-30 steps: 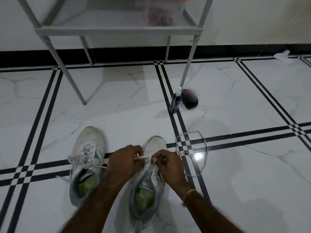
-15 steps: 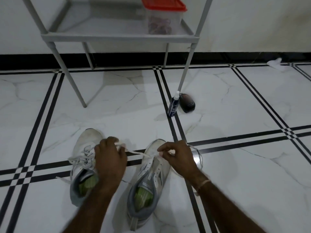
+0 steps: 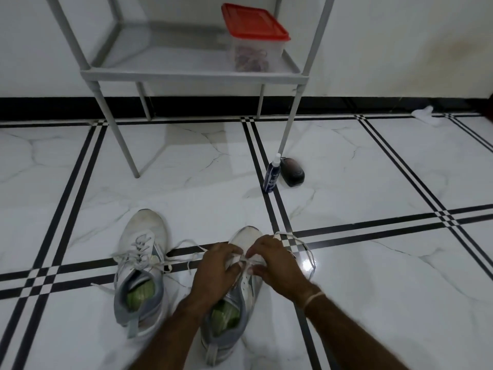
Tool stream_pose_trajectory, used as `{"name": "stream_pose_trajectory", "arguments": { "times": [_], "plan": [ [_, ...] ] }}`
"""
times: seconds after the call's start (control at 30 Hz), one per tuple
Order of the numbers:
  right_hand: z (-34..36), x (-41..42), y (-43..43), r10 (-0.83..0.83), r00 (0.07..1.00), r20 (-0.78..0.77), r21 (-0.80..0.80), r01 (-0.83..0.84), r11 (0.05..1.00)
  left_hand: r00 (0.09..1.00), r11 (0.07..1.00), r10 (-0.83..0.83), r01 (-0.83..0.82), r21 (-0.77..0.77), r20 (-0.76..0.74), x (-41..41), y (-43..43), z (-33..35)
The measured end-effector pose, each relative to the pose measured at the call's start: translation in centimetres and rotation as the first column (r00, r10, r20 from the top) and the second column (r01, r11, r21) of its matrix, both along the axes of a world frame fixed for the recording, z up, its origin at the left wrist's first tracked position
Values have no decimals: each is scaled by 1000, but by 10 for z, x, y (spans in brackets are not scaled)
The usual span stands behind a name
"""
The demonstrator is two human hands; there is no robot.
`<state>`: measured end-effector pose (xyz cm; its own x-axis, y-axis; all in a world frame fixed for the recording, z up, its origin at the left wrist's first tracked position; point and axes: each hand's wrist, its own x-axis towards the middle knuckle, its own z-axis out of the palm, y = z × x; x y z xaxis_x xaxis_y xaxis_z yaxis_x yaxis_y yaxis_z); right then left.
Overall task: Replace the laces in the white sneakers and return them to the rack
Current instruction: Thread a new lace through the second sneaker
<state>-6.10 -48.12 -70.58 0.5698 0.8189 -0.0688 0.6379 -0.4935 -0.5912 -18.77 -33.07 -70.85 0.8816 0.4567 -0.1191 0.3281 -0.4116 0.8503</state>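
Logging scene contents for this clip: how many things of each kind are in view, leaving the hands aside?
White sneakers: 2
Laces: 2, one per sneaker
Rack: 1
Red-lidded container: 1
Spray bottle: 1
Dark brush-like object: 1
White cloth: 1
Total: 9

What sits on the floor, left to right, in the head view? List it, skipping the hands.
left sneaker → right sneaker → spray bottle → dark oval object → white cloth
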Motion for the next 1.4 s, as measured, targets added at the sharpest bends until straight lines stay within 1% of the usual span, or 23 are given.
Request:
{"name": "stream_pose_trajectory", "arguments": {
  "times": [0.1,0.17,0.23,0.3,0.37,0.43,0.47,0.53,0.6,0.67,0.7,0.73,0.8,0.83,0.87,0.9,0.93,1.0,1.07,1.17,1.27,1.33,1.4],
  "plan": [
    [-6,-7,4,-9,983,181,-56,20,998,999,999,40,-40,-28,-22,-3,-5,2],
    [-9,-5,4,-7,977,214,-21,12,1000,999,999,46,-46,-3,-29,-5,-7,1],
    [-3,1,4,-30,995,100,43,26,999,999,997,32,-32,76,-2,-5,-9,1],
    [15,5,8,-60,986,-156,104,77,992,999,995,-3,-1,105,40,1,-10,1],
    [39,10,12,-63,951,-301,134,108,985,992,990,105,-97,-101,70,6,-10,5],
    [59,18,9,-90,921,-379,175,166,971,940,849,333,-331,-411,-70,9,-3,5],
    [66,21,5,-101,898,-428,205,206,957,899,765,424,-422,-487,-112,8,1,3],
    [73,26,1,-86,898,-431,225,199,954,884,786,468,-422,-452,-11,4,3,4],
    [72,22,10,-24,935,-354,150,82,985,944,885,301,-223,-409,136,9,-3,22],
    [65,16,22,13,945,-326,126,30,992,980,935,72,-2,-355,184,21,-8,36],
    [64,15,24,6,939,-344,146,47,988,980,950,40,25,-312,197,23,-7,35],
    [65,16,24,-19,923,-383,173,92,981,974,945,128,-63,-322,185,24,1,34],
    [67,23,12,-87,893,-442,206,195,959,895,849,435,-371,-376,98,19,23,26],
    [67,25,7,-101,894,-437,205,208,956,827,808,559,-525,-266,65,13,34,19],
    [66,26,5,-94,904,-418,192,189,963,781,784,620,-619,-44,71,6,39,15],
    [64,23,7,-76,921,-381,166,149,975,791,780,602,-611,133,107,3,38,17],
    [60,20,13,-49,937,-346,143,104,984,865,843,471,-499,203,171,6,30,21],
    [53,12,25,5,954,-301,134,37,990,971,975,136,-167,149,198,15,9,30],
    [51,10,32,30,956,-292,171,21,985,979,992,-31,7,122,201,16,-2,32],
    [61,20,16,-35,933,-358,177,105,979,945,950,269,-292,112,184,4,24,26],
    [60,28,-1,-66,919,-388,170,142,975,871,810,477,-487,326,116,-13,46,23],
    [57,19,8,-37,916,-400,177,117,977,933,849,343,-359,387,113,-4,30,30],
    [53,9,24,8,911,-413,213,88,973,991,964,100,-119,237,89,9,5,34]
  ]
}}
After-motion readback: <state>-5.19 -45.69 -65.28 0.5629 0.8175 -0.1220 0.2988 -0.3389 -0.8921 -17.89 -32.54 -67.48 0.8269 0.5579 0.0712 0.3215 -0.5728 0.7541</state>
